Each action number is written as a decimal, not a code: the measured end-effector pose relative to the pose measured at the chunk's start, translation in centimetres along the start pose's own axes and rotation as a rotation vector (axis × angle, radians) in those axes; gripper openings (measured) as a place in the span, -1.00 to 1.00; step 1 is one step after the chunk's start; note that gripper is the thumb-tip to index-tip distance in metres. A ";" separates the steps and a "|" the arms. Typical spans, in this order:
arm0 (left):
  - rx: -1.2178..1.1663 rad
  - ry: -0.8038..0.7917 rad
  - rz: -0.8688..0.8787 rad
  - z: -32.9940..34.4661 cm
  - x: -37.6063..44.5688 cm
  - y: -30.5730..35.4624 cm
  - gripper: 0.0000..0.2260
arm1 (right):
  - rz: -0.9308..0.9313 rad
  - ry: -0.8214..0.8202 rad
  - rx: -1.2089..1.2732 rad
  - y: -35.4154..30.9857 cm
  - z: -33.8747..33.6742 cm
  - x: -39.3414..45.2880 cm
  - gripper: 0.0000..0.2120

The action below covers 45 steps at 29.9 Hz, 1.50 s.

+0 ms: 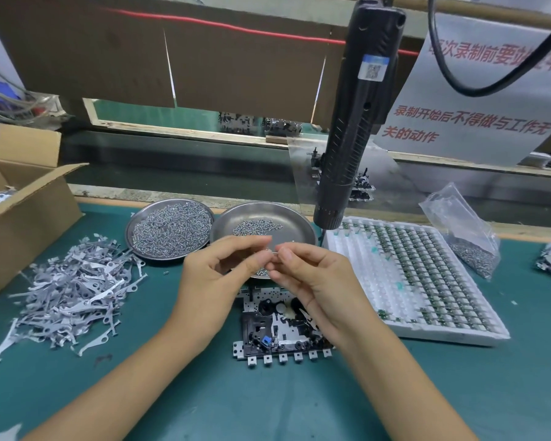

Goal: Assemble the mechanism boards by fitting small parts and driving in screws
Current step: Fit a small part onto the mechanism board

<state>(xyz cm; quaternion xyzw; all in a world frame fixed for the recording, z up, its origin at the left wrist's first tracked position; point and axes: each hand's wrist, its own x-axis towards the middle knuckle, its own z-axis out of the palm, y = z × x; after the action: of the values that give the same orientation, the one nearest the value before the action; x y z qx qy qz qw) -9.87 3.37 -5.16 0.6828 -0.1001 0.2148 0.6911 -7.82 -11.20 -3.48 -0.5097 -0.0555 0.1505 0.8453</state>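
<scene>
- mechanism board (280,332) lies flat on the green mat (268,405), near the front edge, partly under the right hand; a row of small white tabs runs along its near edge, with black and blue parts on top.
- left hand (210,281) raised above the board, fingers curled, thumb and forefinger tips brought together toward the right hand.
- right hand (315,281) likewise raised, thumb and forefinger pressed together, meeting the left fingertips over the near rim of the right dish.
- something tiny seems pinched between the two sets of fingertips, perhaps a screw or spring; too small and blurred to name.
- two round metal dishes sit just beyond the hands, touching: left dish (134,232) heaped with small screws, right dish (303,229) holding only a scatter of them.
- heap of thin grey metal levers (74,291) on the mat to the left, beside an open cardboard box (32,205).
- white foam tray (452,334) to the right of the board, filled with rows of small green-topped parts.
- clear plastic bag (465,230) with screws rests past the tray's far right corner.
- black electric screwdriver (353,122) hangs upright above the right dish and tray corner, untouched.
- white sign with red characters (458,122) stands behind, on the right.
</scene>
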 end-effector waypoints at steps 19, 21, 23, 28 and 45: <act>0.149 -0.127 0.073 -0.7 0.2 0.3 -0.75 | 0.098 -0.071 -0.036 -0.4 -0.4 0.0 -0.77; 0.138 -0.139 0.071 -0.4 0.0 0.2 -0.78 | 0.139 -0.085 -0.031 -0.7 -0.5 0.0 -0.71; 0.118 -0.135 0.066 -0.3 -0.1 0.2 -0.80 | 0.147 -0.112 -0.064 -1.0 -0.6 0.0 -0.75; 0.124 -0.081 0.090 -0.2 0.1 0.2 -0.81 | 0.062 -0.101 -0.085 -1.2 -0.9 0.1 -0.82; 0.055 -0.193 0.028 -1.0 0.4 0.6 -0.77 | 0.012 -0.208 -0.089 -1.1 -1.3 0.3 -0.85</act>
<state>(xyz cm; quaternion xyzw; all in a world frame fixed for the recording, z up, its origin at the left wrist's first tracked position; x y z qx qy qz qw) -9.93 4.38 -4.54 0.7178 -0.1698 0.1602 0.6560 -6.97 -12.67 -3.11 -0.5285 -0.1466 0.2052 0.8106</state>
